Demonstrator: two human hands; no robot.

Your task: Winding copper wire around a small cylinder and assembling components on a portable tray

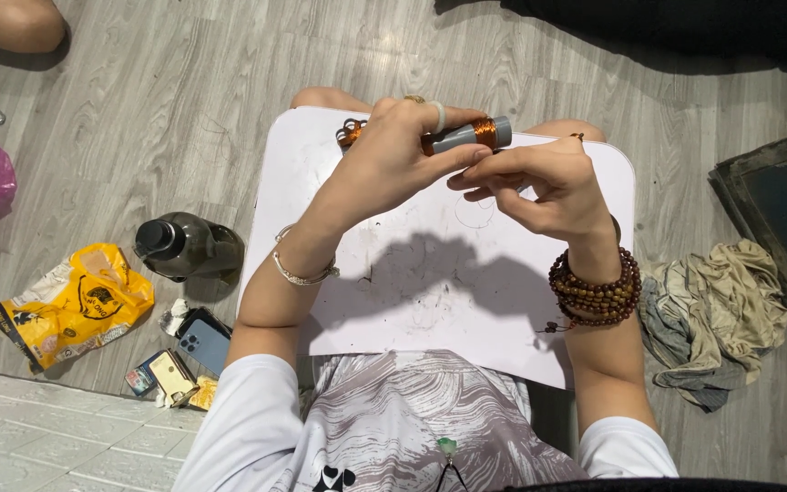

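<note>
A white lap board [430, 301] rests across the person's knees. Over its far edge the left hand [392, 150] is closed around a grey cylinder [466, 137] with copper wire [485, 130] wound at its end. Just right of it, the right hand [539, 182] pinches its fingertips, seemingly guiding a strand too fine to see. Some turns are on; bare grey suggests winding is unfinished

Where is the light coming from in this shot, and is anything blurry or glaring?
Head view: light comes from above and ahead, since the left hand and right hand cast soft shadows toward the person on the white board; the picture is sharp, with no strong glare.
</note>
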